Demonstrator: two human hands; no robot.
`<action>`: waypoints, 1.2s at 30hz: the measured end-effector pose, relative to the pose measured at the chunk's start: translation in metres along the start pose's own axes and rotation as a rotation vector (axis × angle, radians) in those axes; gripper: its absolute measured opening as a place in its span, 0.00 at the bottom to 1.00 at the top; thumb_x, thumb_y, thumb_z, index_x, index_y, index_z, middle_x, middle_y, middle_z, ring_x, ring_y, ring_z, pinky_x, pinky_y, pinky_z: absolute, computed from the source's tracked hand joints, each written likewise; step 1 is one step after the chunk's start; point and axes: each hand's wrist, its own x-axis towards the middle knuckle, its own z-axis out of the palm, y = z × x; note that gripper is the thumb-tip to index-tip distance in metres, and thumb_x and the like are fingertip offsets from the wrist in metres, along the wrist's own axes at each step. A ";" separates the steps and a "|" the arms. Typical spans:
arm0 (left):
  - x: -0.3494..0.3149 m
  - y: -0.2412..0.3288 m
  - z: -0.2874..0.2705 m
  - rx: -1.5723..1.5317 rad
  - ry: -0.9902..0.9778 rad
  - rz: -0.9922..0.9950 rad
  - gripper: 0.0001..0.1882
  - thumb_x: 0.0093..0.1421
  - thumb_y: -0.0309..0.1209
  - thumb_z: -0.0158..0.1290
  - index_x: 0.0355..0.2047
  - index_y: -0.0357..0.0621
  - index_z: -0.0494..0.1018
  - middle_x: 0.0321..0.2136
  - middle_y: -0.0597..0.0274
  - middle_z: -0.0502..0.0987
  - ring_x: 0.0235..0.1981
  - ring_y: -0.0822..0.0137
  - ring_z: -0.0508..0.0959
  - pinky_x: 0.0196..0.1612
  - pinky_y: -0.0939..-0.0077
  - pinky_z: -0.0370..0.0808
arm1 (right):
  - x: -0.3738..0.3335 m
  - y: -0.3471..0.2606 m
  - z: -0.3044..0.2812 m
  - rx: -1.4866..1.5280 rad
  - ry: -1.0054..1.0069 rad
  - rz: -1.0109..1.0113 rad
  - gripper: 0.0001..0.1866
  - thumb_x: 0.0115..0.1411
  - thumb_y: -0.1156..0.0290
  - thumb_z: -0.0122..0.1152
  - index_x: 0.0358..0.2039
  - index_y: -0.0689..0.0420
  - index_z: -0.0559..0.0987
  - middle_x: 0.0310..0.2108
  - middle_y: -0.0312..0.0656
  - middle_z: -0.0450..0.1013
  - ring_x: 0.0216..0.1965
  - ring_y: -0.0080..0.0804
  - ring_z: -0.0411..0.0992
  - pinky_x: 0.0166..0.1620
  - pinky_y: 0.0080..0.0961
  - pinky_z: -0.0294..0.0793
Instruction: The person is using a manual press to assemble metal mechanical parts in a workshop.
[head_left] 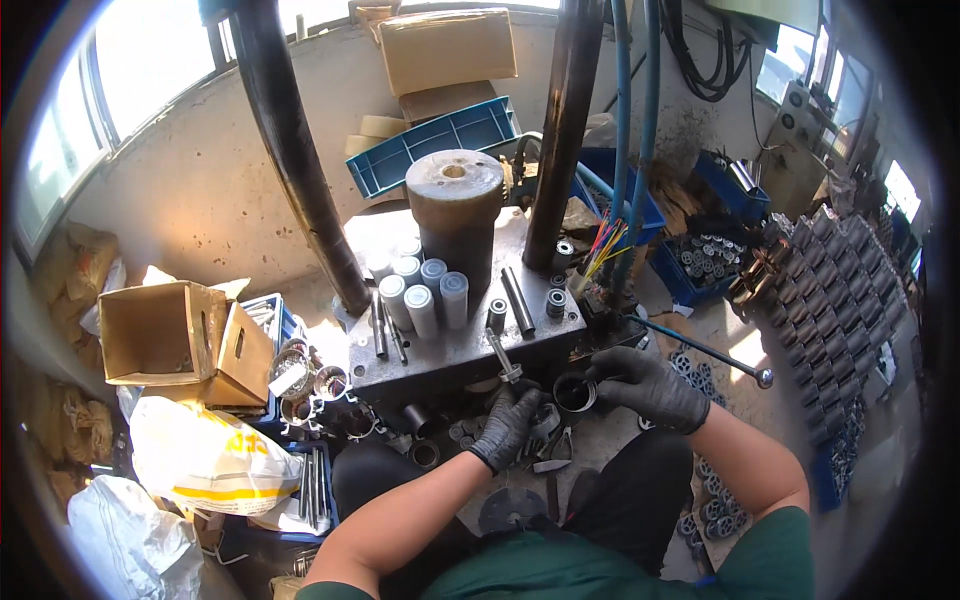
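Evidently the steel bed (460, 352) doubles as a shelf around the thick cylinder (455, 235). Cluster of pale capped tubes (421, 313) stands upright in front, probably for easy reach. Right gloved hand (650, 385): fingers bent close together at the dark cup (574, 394), just off the bed's near edge; cannot tell whether they pinch its rim or dip inside. Left gloved hand (508, 425): fingers wrapped round the metal rod's (500, 352) lower end, seemingly to leave the upper length free.

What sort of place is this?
Probably a metalworking or assembly workshop: a thick grey metal cylinder stands between two dark round metal posts, and a blue plastic bin holds round metal parts.
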 end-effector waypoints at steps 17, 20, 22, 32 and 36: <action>0.043 0.001 0.027 -0.264 0.033 -0.461 0.16 0.74 0.46 0.49 0.45 0.48 0.76 0.33 0.63 0.81 0.30 0.64 0.82 0.34 0.62 0.80 | -0.095 -0.065 -0.123 -1.275 0.115 -0.047 0.21 0.57 0.60 0.70 0.46 0.62 0.84 0.34 0.56 0.81 0.38 0.52 0.81 0.42 0.42 0.80; 0.056 0.010 0.025 -0.327 0.056 -0.464 0.13 0.74 0.45 0.51 0.44 0.51 0.75 0.33 0.64 0.81 0.29 0.63 0.81 0.32 0.59 0.79 | -0.089 -0.059 -0.115 -1.357 0.207 -0.081 0.24 0.59 0.57 0.71 0.49 0.62 0.83 0.36 0.56 0.81 0.38 0.54 0.81 0.43 0.43 0.79; 0.064 0.010 0.020 -0.352 0.059 -0.457 0.12 0.73 0.45 0.53 0.42 0.51 0.75 0.31 0.64 0.80 0.30 0.64 0.79 0.35 0.58 0.79 | -0.088 -0.059 -0.111 -1.393 0.206 -0.055 0.26 0.59 0.54 0.71 0.50 0.62 0.82 0.37 0.56 0.81 0.39 0.54 0.81 0.44 0.43 0.79; 0.072 -0.022 0.001 0.621 0.038 0.020 0.21 0.73 0.36 0.54 0.61 0.39 0.70 0.46 0.53 0.82 0.47 0.65 0.81 0.53 0.66 0.78 | -0.085 -0.054 -0.102 -1.425 0.226 -0.110 0.25 0.60 0.49 0.68 0.46 0.60 0.83 0.34 0.55 0.80 0.39 0.55 0.80 0.43 0.46 0.78; 0.039 0.027 0.028 0.536 -0.037 0.221 0.17 0.71 0.34 0.56 0.56 0.40 0.73 0.42 0.58 0.81 0.43 0.70 0.78 0.51 0.68 0.77 | -0.086 -0.049 -0.112 -1.428 0.218 -0.158 0.19 0.59 0.56 0.66 0.43 0.57 0.84 0.32 0.55 0.80 0.37 0.56 0.80 0.42 0.47 0.79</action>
